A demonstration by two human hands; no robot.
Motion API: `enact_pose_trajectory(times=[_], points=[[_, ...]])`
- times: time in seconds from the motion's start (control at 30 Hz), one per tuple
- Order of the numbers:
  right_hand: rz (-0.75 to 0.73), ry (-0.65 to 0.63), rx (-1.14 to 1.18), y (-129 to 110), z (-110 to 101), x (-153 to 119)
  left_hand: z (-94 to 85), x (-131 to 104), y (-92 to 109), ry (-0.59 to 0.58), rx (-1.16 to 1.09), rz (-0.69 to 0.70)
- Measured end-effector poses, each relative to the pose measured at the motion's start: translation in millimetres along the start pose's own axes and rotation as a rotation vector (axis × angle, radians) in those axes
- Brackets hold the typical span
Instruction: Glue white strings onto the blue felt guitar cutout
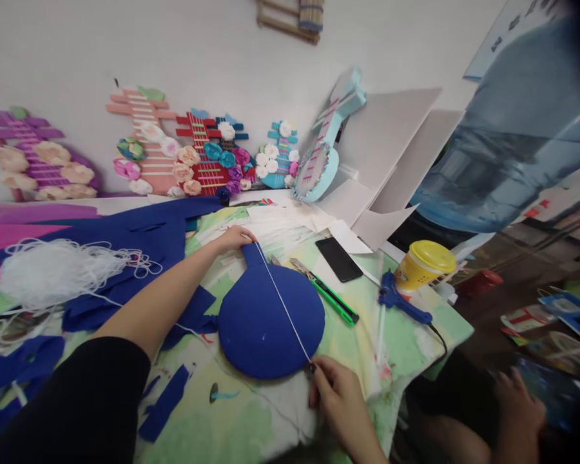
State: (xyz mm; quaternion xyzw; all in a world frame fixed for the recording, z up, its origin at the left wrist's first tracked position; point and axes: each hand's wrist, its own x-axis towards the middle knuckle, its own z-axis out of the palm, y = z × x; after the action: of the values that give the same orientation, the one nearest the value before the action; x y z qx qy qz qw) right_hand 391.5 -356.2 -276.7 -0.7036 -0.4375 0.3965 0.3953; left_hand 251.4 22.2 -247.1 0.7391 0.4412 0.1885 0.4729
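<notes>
A blue lute-shaped piece (256, 328) with a round body and short neck lies flat on the table. A white cord (283, 299) runs taut across it, from the neck's top to the lower right rim. My left hand (236, 238) pinches the cord at the neck's end. At the lower right rim, my right hand (336, 386) is closed on the cord's other end, with a small dark thing at its fingertips that I cannot make out. Just right of the body lie a green utility knife (336, 299) and, partly hidden behind it, a metal tool tip.
A tangled heap of white cord (62, 270) rests on blue fabric (140, 225) at left. On the right are a black phone (338, 259), a blue glue gun (406, 299) and a yellow-lidded tub (425, 264). Decorated instruments line the wall. Another person's hand (519, 403) shows lower right.
</notes>
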Motion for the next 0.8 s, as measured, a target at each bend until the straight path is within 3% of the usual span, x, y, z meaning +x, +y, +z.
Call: enact_pose_trajectory(times=[0.53, 0.8], points=[[0.011, 0.018, 0.111, -2.2, -4.3, -17.1, 2.3, 8.7, -7.6, 0.06, -0.007, -0.029], [0.048, 0.14, 0.191, 9.2, 1.8, -35.8, 3.6, 10.0, -7.0, 0.07, -0.031, -0.058]])
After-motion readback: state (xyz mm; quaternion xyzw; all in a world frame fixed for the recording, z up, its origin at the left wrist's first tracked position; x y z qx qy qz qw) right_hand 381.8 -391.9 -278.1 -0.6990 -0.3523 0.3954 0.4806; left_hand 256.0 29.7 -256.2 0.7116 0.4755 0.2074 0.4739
